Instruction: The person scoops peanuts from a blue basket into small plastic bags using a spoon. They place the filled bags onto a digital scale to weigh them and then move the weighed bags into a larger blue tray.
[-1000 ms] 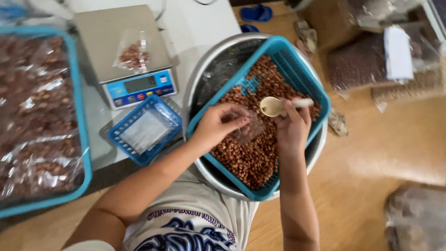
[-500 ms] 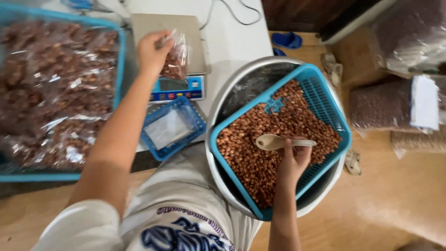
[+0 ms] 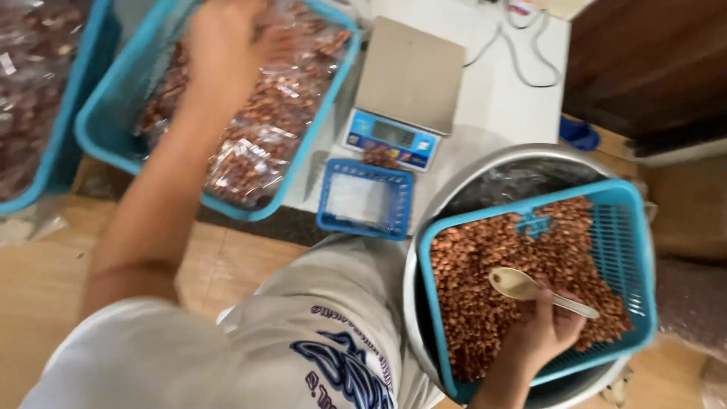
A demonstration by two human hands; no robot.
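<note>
My R hand gripped spoon over nuts basket to scoop; L hand reached into bag tray, grip unclear (blur).

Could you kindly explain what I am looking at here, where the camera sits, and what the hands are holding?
The view comes from a camera worn on a person's head, looking down past their shirt at their own bare hands. The right hand holds a pale spoon over a blue plastic mesh basket of brown nuts, which sits in a large round metal basin. The left hand, blurred, reaches over a blue plastic tray of clear bags filled with nuts; whether it grips anything is unclear. Between them stand a small digital scale with a grey platform and a small blue basket of empty clear bags.
</note>
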